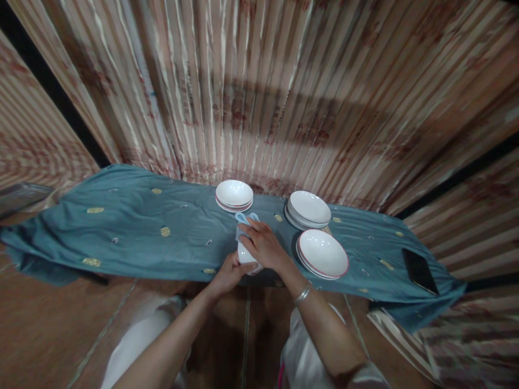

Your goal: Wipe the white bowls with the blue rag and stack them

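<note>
At the table's front edge, my left hand [232, 270] grips a white bowl [244, 255] by its lower side, thumb across it. The bowl is tilted and much of it is hidden by my hands. My right hand [261, 243] is closed over a light blue cloth [243, 229] and presses it against the bowl's upper part. A loop of the cloth sticks out beyond my fingers. Just behind my hands stands a short stack of white bowls [234, 193]. To the right of my right hand is a stack of red-rimmed white bowls [323, 254].
Another stack of white dishes with dark rims [310, 209] stands behind the red-rimmed stack. A black phone [419, 271] lies at the table's right end. The table carries a teal patterned cloth [133, 232]. A pleated curtain [251, 97] hangs along the back.
</note>
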A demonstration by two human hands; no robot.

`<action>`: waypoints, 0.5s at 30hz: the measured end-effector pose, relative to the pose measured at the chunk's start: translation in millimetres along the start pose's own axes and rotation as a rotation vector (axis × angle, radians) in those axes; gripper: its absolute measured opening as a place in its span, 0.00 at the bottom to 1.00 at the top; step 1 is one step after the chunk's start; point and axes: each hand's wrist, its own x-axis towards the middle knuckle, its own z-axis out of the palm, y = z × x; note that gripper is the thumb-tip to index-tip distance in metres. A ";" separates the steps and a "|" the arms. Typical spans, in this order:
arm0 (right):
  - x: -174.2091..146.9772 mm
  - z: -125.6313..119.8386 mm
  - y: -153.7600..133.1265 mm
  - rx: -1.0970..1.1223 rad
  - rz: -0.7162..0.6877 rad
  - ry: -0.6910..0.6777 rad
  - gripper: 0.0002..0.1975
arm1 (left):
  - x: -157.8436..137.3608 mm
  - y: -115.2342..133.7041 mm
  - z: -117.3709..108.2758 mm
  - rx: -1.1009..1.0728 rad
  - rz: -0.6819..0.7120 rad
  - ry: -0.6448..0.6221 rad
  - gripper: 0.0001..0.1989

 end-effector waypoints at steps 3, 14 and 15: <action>7.7 -1.8 15.0 0.163 0.078 -0.021 0.17 | -2.5 0.0 -1.0 -0.011 -0.025 -0.015 0.11; 1.5 31.0 70.1 0.834 0.407 0.054 0.19 | -8.9 -6.9 -9.8 -0.064 -0.074 0.006 0.13; -0.4 35.4 69.8 0.885 0.446 0.058 0.20 | -8.8 -7.7 -9.9 -0.096 -0.079 0.014 0.14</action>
